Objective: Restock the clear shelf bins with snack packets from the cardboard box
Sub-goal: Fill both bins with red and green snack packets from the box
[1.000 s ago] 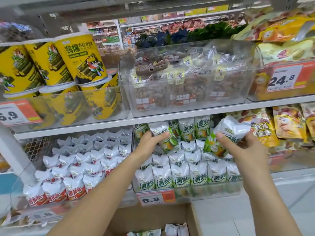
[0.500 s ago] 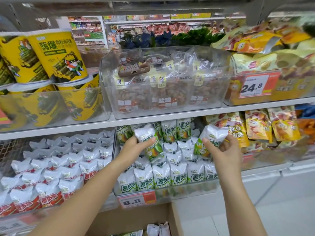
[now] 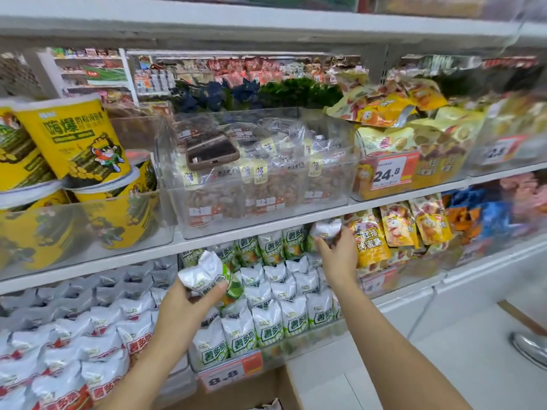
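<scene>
Two packets are held, one per hand. L hand (image 3: pixel 189 303): thumb and fingers are curled round a green-and-white snack packet (image 3: pixel 204 275), gripped low on the bag so the crimped top stays free; it is held just in front of the clear bin (image 3: pixel 299 344) of matching green packets, left end, probably because that is the row to be filled. R hand (image 3: pixel 337 253): a second packet (image 3: pixel 325 227) is pinched from below and raised to the back-right of the same bin, just under the shelf edge (image 3: pixel 266 229) above, presumably so it can be dropped upright behind the rows already standing. Packets in the bin are stood in ranks, labels facing out, w/ an 8.8 price tag (image 3: pixel 231 374) on the front wall. Beside it, left, red-label packets (image 3: pixel 74 350) fill a neighbouring bin. Below, the cardboard box (image 3: pixel 251 392) is seen only at its rim; its contents can barely be made out. On the upper shelf a phone (image 3: pixel 211 152) lies on bagged nuts, well apart from the work. Judged stage: mid-restock, both packets not yet placed.
</scene>
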A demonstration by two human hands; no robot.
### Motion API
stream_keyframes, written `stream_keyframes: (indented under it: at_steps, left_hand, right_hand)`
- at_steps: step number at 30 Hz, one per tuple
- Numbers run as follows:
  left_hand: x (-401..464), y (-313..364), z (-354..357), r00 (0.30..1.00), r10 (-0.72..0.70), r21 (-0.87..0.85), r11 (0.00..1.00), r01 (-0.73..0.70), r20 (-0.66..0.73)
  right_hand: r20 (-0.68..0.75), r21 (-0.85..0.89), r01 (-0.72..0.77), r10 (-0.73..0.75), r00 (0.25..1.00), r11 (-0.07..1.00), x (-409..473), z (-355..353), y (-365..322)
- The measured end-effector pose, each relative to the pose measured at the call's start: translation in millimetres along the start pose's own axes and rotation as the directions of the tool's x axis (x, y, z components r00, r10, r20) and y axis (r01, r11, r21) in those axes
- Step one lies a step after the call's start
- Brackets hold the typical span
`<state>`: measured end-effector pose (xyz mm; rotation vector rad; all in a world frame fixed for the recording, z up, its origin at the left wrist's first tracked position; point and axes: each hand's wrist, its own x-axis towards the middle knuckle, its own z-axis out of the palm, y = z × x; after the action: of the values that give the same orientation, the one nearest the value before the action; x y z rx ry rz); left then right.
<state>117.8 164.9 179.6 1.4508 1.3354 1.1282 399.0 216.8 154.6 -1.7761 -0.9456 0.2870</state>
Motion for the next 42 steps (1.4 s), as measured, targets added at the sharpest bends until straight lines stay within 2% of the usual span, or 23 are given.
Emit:
stream_keyframes:
  at_steps: [3, 7, 10, 12, 15, 18, 20, 24, 28, 32, 35, 39, 40, 42]
  left_hand:
    - [-2.8, -4.0, -2.9, 1.000, -0.010, 0.000, 1.000, 0.010, -0.013]
    - [-7.5, -8.0, -6.4, 1.000, 0.008, -0.005, 1.000, -0.008, -0.015]
    - [-8.6, -11.0, -8.3, 0.999, 0.021, 0.004, 1.000, -0.021, -0.034]
    - [-7.1, -12.9, -9.0, 0.996, 0.034, 0.030, 0.999, -0.032, -0.083]
    - [-4.5, -6.9, -9.8, 0.990, 0.048, 0.048, 0.998, -0.042, -0.136]
    - [-1.4, -1.5, -11.7, 0.982, 0.053, 0.014, 0.999, -0.052, -0.181]
    - [4.2, -4.0, -14.7, 0.975, 0.045, -0.015, 0.999, -0.050, -0.219]
    - [21.8, -18.9, -14.1, 0.976, 0.095, 0.182, 0.982, -0.059, -0.196]
    - [37.3, -32.5, -16.2, 0.979, 0.081, 0.364, 0.931, -0.007, -0.188]
    - [53.1, -33.4, -20.6, 0.977, 0.062, 0.567, 0.821, 0.067, -0.204]
    - [59.7, -22.1, -15.6, 0.979, 0.014, 0.674, 0.727, 0.131, -0.206]
    - [63.1, -14.2, -9.3, 0.979, -0.012, 0.772, 0.614, 0.167, -0.202]
    - [61.2, -13.7, -7.9, 0.976, -0.007, 0.755, 0.632, 0.173, -0.218]
    - [54.4, -14.9, -3.9, 0.967, 0.037, 0.655, 0.742, 0.143, -0.253]
  right_hand:
    - [0.070, -0.205, 0.045, -0.032, 0.997, 0.978, 15.9, 3.3, -13.2]
    - [0.145, -0.349, 0.016, 0.038, 0.989, 0.937, 33.0, 9.3, -24.1]
    - [0.247, -0.516, 0.066, 0.075, 0.966, 0.854, 36.4, 16.3, -20.9]
    - [0.281, -0.566, 0.116, 0.059, 0.958, 0.816, 33.1, 17.4, -16.7]
    - [0.262, -0.505, 0.143, -0.006, 0.965, 0.851, 22.2, 16.7, -7.9]
    - [0.198, -0.340, 0.116, -0.050, 0.979, 0.933, 0.8, 12.2, -4.8]
    - [0.212, -0.268, 0.125, -0.068, 0.975, 0.955, -22.3, 5.8, -3.1]
    - [0.314, -0.159, 0.137, -0.082, 0.946, 0.978, -77.9, -3.1, -0.7]
    - [0.418, -0.198, 0.276, -0.173, 0.892, 0.941, -124.1, 5.3, 6.2]
    - [0.473, -0.306, 0.403, -0.230, 0.851, 0.862, -138.0, 12.9, 10.1]
    - [0.482, -0.371, 0.464, -0.260, 0.836, 0.805, -140.2, 15.2, 14.9]
    - [0.442, -0.336, 0.481, -0.316, 0.840, 0.810, -141.9, 16.6, 15.0]
    - [0.422, -0.317, 0.482, -0.333, 0.843, 0.817, -140.6, 15.9, 12.5]
    - [0.396, -0.283, 0.477, -0.351, 0.848, 0.832, -135.0, 14.7, 7.4]
